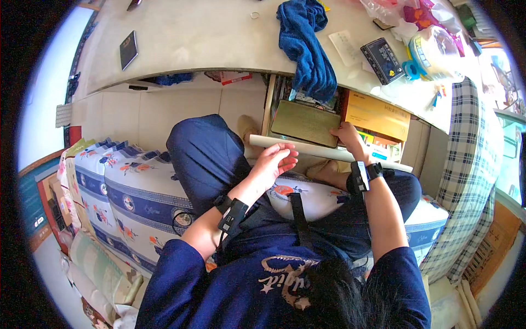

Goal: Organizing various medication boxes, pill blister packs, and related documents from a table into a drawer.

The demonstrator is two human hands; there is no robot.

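A pulled-out drawer (307,148) sits under the table in front of me. Inside lies a flat olive-green rectangular case (305,123), its exact kind unclear. My right hand (350,140) reaches over the drawer front and grips the case's right edge, with the fingertips partly hidden. Just outside the drawer front, my left hand (275,163) hangs palm up, fingers loosely bent and apart, holding nothing. To the right of the case, an orange-yellow box (377,115) and several small colourful packs (383,147) fill the drawer.
A blue towel (307,49) drapes off the table edge over the drawer. On the tabletop (208,33) are a dark phone (128,50), a black box (382,60) and a clear plastic jar (435,53). A plaid-covered surface (466,137) stands at the right, close to the drawer.
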